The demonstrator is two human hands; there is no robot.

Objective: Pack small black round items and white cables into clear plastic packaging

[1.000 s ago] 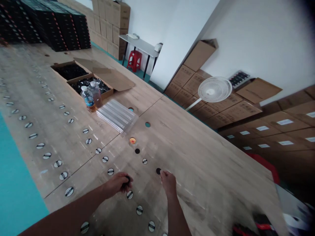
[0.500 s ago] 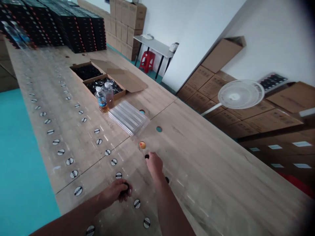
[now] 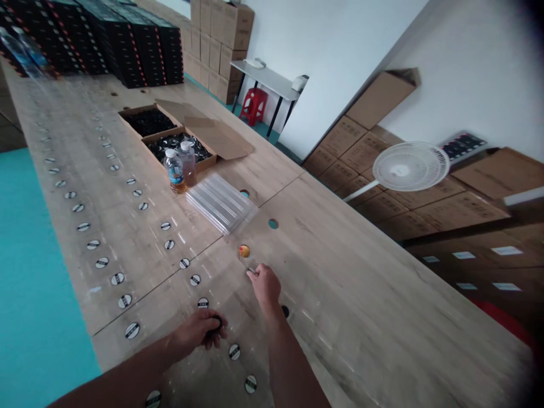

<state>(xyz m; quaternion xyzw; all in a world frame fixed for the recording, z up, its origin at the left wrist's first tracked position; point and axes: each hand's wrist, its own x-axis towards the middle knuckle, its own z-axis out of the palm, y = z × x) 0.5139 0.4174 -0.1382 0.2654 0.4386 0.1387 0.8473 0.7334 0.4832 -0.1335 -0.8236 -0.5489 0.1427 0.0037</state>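
Black round discs (image 3: 216, 325) sit in the curled fingers of my left hand (image 3: 199, 331); how many is hidden. My right hand (image 3: 267, 288) is further out to the right, thumb and fingers pinching a small round disc (image 3: 251, 271) by its edge, just above clear plastic on the table. Clear plastic sheets or trays (image 3: 225, 277) lie flat beneath both hands. Black-and-white round labelled discs (image 3: 203, 304) run along them in rows. An orange round piece (image 3: 244, 251) lies just beyond my right hand, and a black disc (image 3: 285, 311) shows beside my right forearm.
A stack of clear plastic trays (image 3: 221, 204) lies ahead, near two bottles (image 3: 175, 170). Behind them, an open carton (image 3: 208, 164) holds many black pieces. Black boxes (image 3: 127, 51) are piled at the table's far end. A white fan (image 3: 410, 166) stands at the right.
The disc in my right hand has turned from showing a dark face to showing a thin, lighter edge. My left hand keeps its grip. The view has shifted slightly.
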